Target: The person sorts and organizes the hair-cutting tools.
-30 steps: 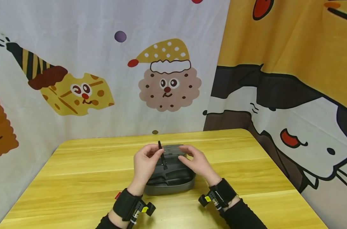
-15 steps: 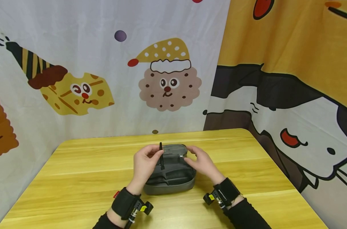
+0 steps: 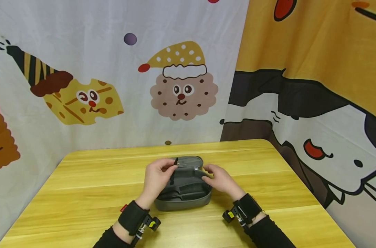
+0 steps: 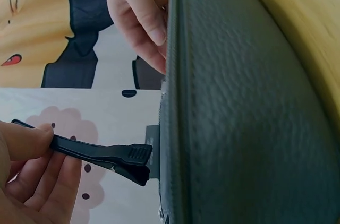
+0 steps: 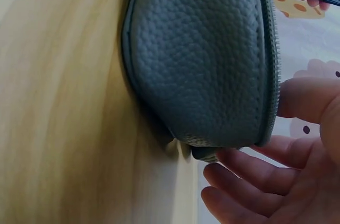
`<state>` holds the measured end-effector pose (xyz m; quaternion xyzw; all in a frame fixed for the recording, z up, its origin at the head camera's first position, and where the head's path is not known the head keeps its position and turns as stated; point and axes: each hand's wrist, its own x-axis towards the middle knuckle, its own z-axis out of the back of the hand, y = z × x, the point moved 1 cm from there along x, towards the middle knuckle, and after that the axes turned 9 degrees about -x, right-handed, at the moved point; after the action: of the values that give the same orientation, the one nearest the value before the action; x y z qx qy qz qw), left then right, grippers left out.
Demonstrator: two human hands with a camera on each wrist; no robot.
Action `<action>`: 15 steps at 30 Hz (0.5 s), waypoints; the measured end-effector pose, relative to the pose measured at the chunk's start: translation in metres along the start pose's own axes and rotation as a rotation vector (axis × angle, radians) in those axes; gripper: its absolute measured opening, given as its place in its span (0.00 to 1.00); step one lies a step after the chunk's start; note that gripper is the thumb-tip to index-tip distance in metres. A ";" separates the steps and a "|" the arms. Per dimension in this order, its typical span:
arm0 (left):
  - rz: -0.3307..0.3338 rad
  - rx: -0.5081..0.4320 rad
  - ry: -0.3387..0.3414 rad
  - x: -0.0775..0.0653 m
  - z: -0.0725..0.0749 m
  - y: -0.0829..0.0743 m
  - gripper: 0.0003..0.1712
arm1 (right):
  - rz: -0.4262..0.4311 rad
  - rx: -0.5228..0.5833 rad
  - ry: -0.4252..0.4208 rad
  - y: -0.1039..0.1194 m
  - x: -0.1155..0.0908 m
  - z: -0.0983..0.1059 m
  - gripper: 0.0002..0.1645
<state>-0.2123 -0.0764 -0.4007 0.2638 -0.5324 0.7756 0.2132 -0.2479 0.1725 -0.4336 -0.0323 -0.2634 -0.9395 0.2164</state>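
Observation:
My left hand (image 3: 157,176) pinches a slim black hair clip (image 4: 101,149) by one end, between thumb and fingers. The clip's wider, ridged end points down into an open grey zip case (image 3: 185,205); in the left wrist view it overlaps the rim. At the case's right side, my right hand (image 3: 221,179) holds the edge by its far corner, the thumb (image 5: 305,99) over the zipped rim and the fingers (image 5: 255,171) at the outside. Pebbled leather-like material covers the case. Dark dividers run across its inside, and part of the interior is hidden by my left hand.
The case stands on a yellow wood-grain table (image 3: 92,193), with its lid (image 3: 191,161) folded back on the far side. Cartoon-printed curtains (image 3: 113,134) hang behind the table and along its right. Both wrists carry black straps with small cameras.
My left hand has lowered the hair clip further into the case and tilted it. My right hand has moved from above the case to its right edge.

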 end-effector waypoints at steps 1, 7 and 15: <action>-0.010 0.014 0.012 0.000 0.000 0.000 0.09 | 0.010 -0.001 0.007 -0.001 0.000 -0.001 0.23; -0.086 0.129 0.099 0.001 -0.001 0.005 0.10 | 0.022 -0.013 0.023 -0.003 0.000 -0.004 0.15; -0.135 0.239 0.188 0.004 -0.002 0.011 0.11 | -0.048 -0.027 0.025 0.000 -0.002 -0.006 0.13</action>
<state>-0.2223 -0.0778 -0.4063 0.2486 -0.3950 0.8387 0.2806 -0.2459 0.1703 -0.4391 -0.0171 -0.2486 -0.9483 0.1968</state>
